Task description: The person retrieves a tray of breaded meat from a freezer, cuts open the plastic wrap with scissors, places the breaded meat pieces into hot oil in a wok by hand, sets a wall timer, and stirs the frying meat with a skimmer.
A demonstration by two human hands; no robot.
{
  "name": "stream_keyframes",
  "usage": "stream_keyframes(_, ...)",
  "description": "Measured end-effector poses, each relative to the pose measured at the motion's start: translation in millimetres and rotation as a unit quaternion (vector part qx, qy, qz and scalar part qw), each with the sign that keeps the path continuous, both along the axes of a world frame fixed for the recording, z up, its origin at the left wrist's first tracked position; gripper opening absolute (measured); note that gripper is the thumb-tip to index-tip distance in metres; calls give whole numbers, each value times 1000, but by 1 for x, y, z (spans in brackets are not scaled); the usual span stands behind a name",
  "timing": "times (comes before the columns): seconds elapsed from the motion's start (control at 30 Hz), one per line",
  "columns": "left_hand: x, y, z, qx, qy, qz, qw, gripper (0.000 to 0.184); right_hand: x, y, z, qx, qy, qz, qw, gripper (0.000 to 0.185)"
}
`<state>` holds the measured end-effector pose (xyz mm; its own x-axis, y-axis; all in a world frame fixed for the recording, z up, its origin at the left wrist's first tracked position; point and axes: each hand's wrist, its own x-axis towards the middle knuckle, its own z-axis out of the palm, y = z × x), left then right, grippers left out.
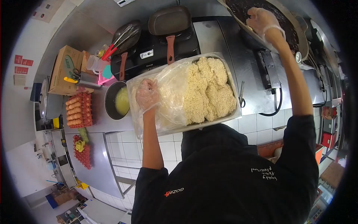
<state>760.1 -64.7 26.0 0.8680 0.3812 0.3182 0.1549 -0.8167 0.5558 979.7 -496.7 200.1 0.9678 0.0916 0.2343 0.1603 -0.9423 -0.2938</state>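
A clear plastic glove covers my left hand [147,93], which is closed on a clear plastic sheet [173,89] at the left part of a metal tray [236,80]. Crumb-coated pieces [209,89] fill the tray's right side, uncovered by the sheet. My right hand [263,21], also in a clear glove, is stretched out over a wide pan [292,28] of dark liquid. Its fingers are bent and somewhat apart, and I make out nothing held in them.
Left of the tray stands a pot [111,100] with pale yellow liquid, beside stacked eggs [74,112] in red trays. Behind are a black stove [160,52], a frying pan [169,20] and red-handled tongs [112,48]. Scissors [242,100] lie right of the tray.
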Motion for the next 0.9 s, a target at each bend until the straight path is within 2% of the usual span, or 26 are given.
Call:
stream_keyframes(0.07,0,-2,3,-10,5,3,1000,22,-48,31,-6,-34,-70,64,995,36)
stream_keyframes(0.13,0,-3,2,-19,10,3,1000,22,-111,65,-20,34,6,154,988,32)
stream_keyframes(0.17,1,-3,2,-18,14,11,1000,21,-136,84,-36,76,85,169,979,29)
stream_keyframes(0.2,0,-2,2,-17,19,18,1000,21,-163,108,-28,75,202,176,961,31)
stream_keyframes(0.27,0,-1,1,-25,15,16,999,21,-181,126,-108,110,174,259,944,37)
stream_keyframes(0.33,0,1,-2,-32,10,11,999,20,-186,151,-117,127,225,267,928,41)
stream_keyframes(0.47,-1,11,0,-68,-7,-13,998,19,-176,180,-136,97,187,293,933,47)
stream_keyframes(0.53,-2,14,6,-84,-13,-31,996,19,-170,188,-125,104,318,223,915,50)
stream_keyframes(0.63,0,6,43,-118,-50,-79,989,20,-158,193,-131,95,345,224,907,51)
stream_keyframes(0.7,1,2,62,-81,-35,-81,993,19,-161,195,-132,120,328,222,910,49)
stream_keyframes(0.8,0,-6,79,-104,9,-57,993,21,-164,187,-121,136,312,237,910,47)
stream_keyframes(0.87,1,-1,70,-107,-3,-63,992,22,-166,180,-121,130,315,257,904,48)
stream_keyframes(0.9,2,2,65,-108,-13,-68,992,23,-167,177,-128,121,271,280,913,50)
